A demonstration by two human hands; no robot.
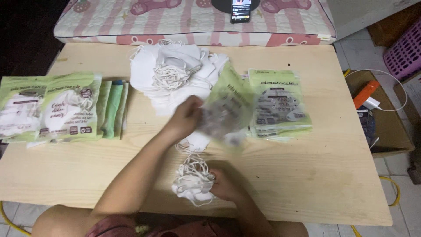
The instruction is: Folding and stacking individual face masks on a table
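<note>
My left hand (186,116) holds a green and clear plastic pouch (226,112) lifted over the middle of the table; the pouch is blurred. My right hand (223,184) grips a small bundle of white face masks (193,179) with loose ear loops near the table's front edge. A big heap of white masks (175,72) lies at the back centre. A stack of empty green pouches (278,103) sits to the right of the lifted pouch. Filled green pouches (70,107) lie in a row at the left.
The wooden table (307,175) stands against a pink patterned mattress (193,22) with a phone (240,11) on it. A cardboard box (386,118) with an orange tool and a white cable sits on the floor at the right, near a purple basket (405,52).
</note>
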